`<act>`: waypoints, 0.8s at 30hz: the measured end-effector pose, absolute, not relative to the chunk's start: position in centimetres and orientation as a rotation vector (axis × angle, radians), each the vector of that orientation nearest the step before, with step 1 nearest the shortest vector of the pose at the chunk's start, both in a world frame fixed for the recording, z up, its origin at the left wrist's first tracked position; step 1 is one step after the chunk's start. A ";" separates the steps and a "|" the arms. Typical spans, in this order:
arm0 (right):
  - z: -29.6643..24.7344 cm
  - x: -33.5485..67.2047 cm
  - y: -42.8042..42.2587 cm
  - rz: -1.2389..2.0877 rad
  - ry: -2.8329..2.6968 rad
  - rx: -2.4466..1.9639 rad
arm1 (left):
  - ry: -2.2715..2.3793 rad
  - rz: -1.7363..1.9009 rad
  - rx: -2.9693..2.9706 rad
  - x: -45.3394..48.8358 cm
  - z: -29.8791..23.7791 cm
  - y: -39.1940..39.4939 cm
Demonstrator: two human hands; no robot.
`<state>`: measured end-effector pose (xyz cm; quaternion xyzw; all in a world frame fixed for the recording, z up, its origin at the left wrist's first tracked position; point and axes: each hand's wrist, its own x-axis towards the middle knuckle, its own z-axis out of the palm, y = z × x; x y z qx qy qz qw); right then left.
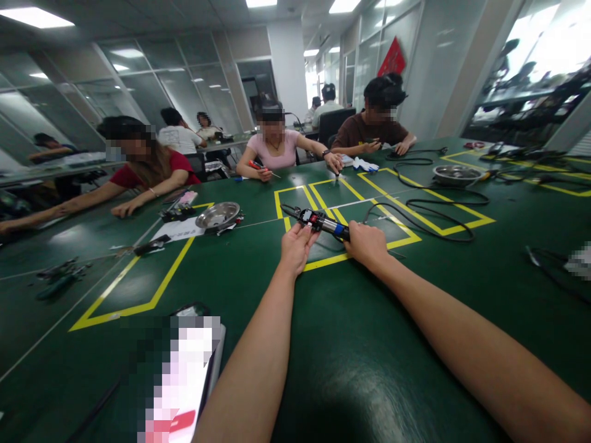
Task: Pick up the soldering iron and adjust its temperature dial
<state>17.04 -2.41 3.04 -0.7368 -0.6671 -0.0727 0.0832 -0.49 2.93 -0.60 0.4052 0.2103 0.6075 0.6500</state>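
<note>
Both my arms reach forward over a green table (351, 344). My left hand (295, 245) is closed, its fingertips pinching the front part of a black hand tool (321, 221) with red and blue parts. My right hand (367, 243) is closed round the rear of the same tool, near its blue band. The tool lies low over a yellow-taped rectangle (369, 203), and a black cable (429, 212) runs from it to the right.
A phone (189, 375) lies near my left elbow. Metal bowls sit at left (218, 215) and at far right (457, 175). Three people sit across the table, hands on it, one holding a red screwdriver (257, 166). Loose tools (60, 277) lie at far left.
</note>
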 end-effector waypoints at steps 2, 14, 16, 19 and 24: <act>3.3 17.0 -2.5 -0.224 -2.001 -2.180 | 0.464 1.383 0.919 -0.5 -0.4 2.9; 4.8 22.3 0.4 0.854 -1.374 -1.861 | 0.588 1.027 1.291 1.3 -1.1 1.5; 4.5 24.9 1.0 1.343 -0.948 -1.376 | 0.620 0.960 1.432 1.5 -1.4 1.3; 3.8 29.2 1.1 1.406 -0.815 -1.170 | 0.651 0.913 1.544 1.4 -1.4 1.2; 1.3 36.7 -0.1 1.449 -0.160 -0.308 | 0.730 0.952 1.577 1.2 -1.2 1.3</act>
